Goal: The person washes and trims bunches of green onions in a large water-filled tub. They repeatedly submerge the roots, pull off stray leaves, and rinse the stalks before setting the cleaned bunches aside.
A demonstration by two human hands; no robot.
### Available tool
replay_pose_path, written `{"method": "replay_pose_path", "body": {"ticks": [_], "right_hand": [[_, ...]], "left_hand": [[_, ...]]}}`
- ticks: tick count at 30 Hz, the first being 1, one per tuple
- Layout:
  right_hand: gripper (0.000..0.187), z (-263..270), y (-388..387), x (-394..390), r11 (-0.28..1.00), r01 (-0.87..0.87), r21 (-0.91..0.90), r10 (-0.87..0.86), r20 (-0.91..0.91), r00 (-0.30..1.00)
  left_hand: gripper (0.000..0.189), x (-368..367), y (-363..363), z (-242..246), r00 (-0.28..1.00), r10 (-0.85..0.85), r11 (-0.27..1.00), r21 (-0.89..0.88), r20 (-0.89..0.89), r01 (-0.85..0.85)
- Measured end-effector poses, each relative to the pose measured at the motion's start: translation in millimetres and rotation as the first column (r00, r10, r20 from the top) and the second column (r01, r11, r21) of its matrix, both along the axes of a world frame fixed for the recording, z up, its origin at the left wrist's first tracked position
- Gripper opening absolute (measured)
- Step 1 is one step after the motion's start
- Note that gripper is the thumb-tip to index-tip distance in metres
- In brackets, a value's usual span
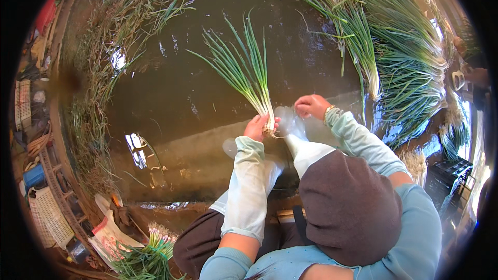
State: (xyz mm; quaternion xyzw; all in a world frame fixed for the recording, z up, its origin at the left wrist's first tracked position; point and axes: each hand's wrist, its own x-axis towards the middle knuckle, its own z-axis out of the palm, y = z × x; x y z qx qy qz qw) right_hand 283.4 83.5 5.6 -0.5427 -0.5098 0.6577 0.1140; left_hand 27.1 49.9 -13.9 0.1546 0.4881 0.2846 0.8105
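My left hand (256, 126) grips a small bunch of scallions (251, 81) near the root end. The green leaves fan out over the murky water (175, 101), and thin roots hang beside my fingers. To the right of the bunch, my right hand (312, 106) is raised just above the water with its fingers curled in. I see nothing held in it, and it is apart from the scallions. A whitish, blurred shape (290, 120) lies in the water between my hands; I cannot tell what it is.
Heaped scallions (412, 58) lie at right, with a smaller bunch (363, 50) beside them. Loose leaves (105, 35) float along the left edge. A tied scallion bundle (149, 254) and a printed sack (113, 233) are at lower left. A black crate (447, 179) stands at lower right.
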Motion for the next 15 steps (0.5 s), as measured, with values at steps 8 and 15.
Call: {"method": "replay_pose_path", "body": {"ticks": [8,15], "right_hand": [[0.023,30.7,88.7,-51.3,0.906,-0.065,0.418,0.076,-0.010,0.997],[0.021,9.2,153.8,-116.6,0.662,-0.267,0.700,-0.062,0.406,0.912]], "left_hand": [[0.024,34.0,-52.8,10.2,0.997,0.016,0.991,-0.133,-0.075,-0.026],[0.024,34.2,-76.4,53.8,0.977,-0.095,0.981,-0.185,-0.191,0.059]]}}
